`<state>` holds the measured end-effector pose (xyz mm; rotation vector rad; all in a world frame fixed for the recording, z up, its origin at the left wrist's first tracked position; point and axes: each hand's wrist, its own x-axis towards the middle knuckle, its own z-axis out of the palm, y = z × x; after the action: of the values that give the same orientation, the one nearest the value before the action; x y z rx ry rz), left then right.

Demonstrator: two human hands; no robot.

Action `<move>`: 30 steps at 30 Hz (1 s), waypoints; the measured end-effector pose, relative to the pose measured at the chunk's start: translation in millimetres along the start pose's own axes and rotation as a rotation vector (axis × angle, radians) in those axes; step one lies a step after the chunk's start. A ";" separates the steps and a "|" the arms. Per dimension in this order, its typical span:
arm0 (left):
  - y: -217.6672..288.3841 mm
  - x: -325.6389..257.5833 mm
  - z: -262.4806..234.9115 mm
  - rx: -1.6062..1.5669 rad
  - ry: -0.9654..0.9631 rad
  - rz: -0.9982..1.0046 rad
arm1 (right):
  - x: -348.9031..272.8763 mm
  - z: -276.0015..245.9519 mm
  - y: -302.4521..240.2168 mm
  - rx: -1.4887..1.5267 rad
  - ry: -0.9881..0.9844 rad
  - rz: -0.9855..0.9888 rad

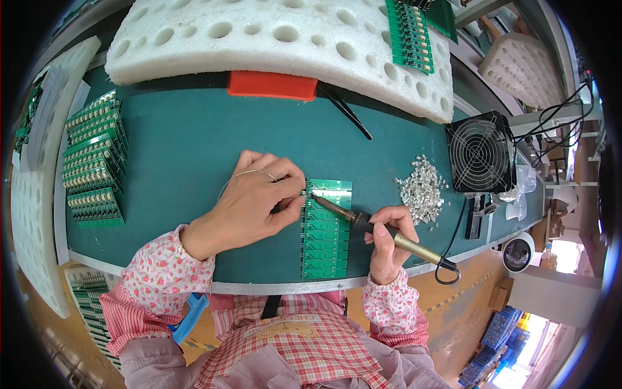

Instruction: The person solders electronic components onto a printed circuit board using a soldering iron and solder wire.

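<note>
A green circuit board (330,240) lies on the mat in front of me, a long strip of repeated sections with pins along its left edge. My right hand (391,243) grips a soldering iron (363,223), its tip touching down near the board's upper left corner. At that same corner, the fingers of my left hand (259,198) are pinched together. A thin solder wire (249,172) loops over the back of this hand; the hand hides where its end runs between the fingers.
Stacked circuit boards (97,162) stand at the left. White foam with holes (285,52) spans the back, a red tray (272,85) and black tweezers (346,111) before it. At the right are a pile of small metallic parts (422,191) and a black fan (481,154).
</note>
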<state>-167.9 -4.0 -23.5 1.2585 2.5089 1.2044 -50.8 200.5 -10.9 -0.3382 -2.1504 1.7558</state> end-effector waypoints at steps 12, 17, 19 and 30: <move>0.4 0.1 0.4 0.018 0.003 0.022 | 0.0 -0.1 0.1 0.001 -0.007 -0.007; -0.9 0.2 0.8 0.003 -0.002 -0.001 | -0.5 0.1 0.9 0.006 -0.006 -0.027; -1.3 0.3 1.0 -0.002 0.014 0.005 | -0.7 0.4 0.7 0.007 0.016 -0.036; -0.7 1.1 1.2 0.040 0.004 0.017 | 1.0 0.4 -1.8 0.006 -0.023 0.008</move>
<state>-168.5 -2.7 -24.5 1.2902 2.5432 1.1666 -51.8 200.2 -9.1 -0.3267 -2.1618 1.7781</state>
